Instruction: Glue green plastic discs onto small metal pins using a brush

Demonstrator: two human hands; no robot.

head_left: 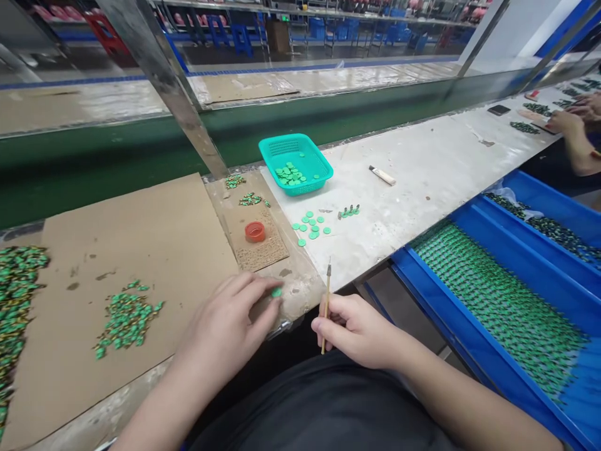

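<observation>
Between the thumb and fingertips of my left hand point(239, 313) is a small green disc point(277, 292), just over the cardboard near the bench edge. My right hand point(354, 326) grips a thin paintbrush point(327, 300), its tip pointing up and away from me. Ahead of the left hand, a red-orange cap point(255, 232) rests on a rough brown board point(270, 254). Several loose green discs point(313, 228) lie on the white bench top, and to their right stands a short row of discs with dark pieces upright on them point(350, 212).
A teal basket point(319, 185) holds more discs. Small green-and-gold parts lie in a pile point(129, 316) on the left cardboard point(178, 250). A white tube point(382, 175) lies farther back. Blue trays point(422, 275) of parts stand at right. Another person's hands point(570, 119) work at far right.
</observation>
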